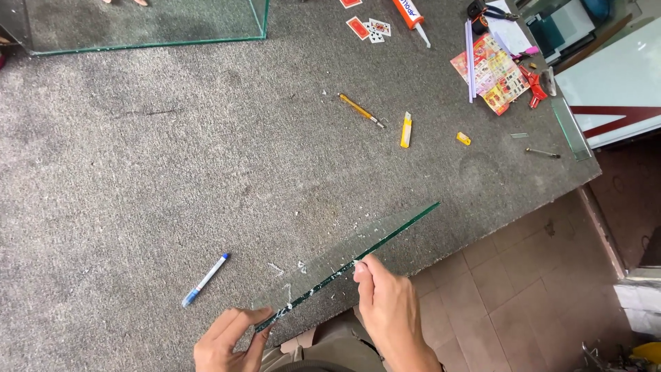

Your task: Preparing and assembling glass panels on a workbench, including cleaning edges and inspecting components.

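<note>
A long narrow strip of clear glass point(385, 231) with a green edge lies slanted over the front edge of the grey carpeted table point(172, 172). My left hand point(224, 344) pinches the strip's near end between thumb and fingers. My right hand point(389, 310) grips the strip's edge near its middle with thumb and forefinger. Small white glass chips point(296, 272) are scattered on the carpet around the strip.
A blue and white marker point(204, 280) lies left of the strip. Farther back are a yellow glass cutter point(359, 109), a yellow utility knife point(406, 129), playing cards point(368, 27), a sealant tube point(411, 12), a colourful leaflet point(492, 72) and a large glass pane point(144, 24). Tiled floor point(523, 289) is at right.
</note>
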